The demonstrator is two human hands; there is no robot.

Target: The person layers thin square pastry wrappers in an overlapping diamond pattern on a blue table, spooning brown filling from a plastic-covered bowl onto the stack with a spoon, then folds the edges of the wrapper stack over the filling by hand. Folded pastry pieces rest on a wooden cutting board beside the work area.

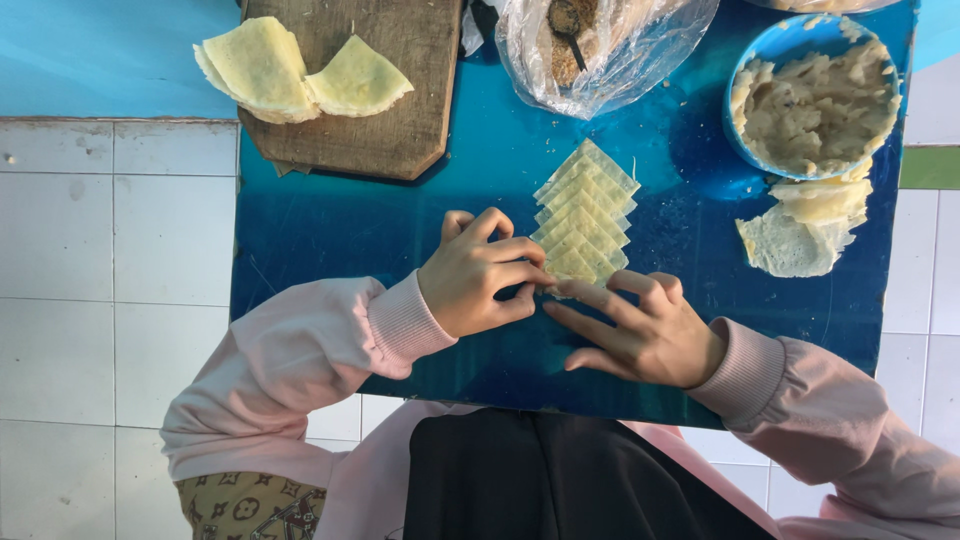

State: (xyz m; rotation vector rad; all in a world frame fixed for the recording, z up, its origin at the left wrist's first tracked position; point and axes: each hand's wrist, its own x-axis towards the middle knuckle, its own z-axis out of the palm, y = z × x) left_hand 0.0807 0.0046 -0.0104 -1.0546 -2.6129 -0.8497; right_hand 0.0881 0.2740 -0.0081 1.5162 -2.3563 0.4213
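Note:
A row of several overlapping pale yellow square wrappers [584,217] lies on the glossy blue table [330,230]. My left hand [478,274] pinches the nearest wrapper at the row's near end with fingers curled. My right hand [632,325] rests flat beside it, its index finger touching the same wrapper's edge. Both arms wear pink sleeves.
A wooden board [385,110] at the back left carries folded thin yellow sheets [295,72]. A blue bowl [745,75] of pale mashed filling sits at the back right, with torn sheet pieces [805,225] below it. A clear plastic bag [600,50] holds a spoon. White floor tiles surround the table.

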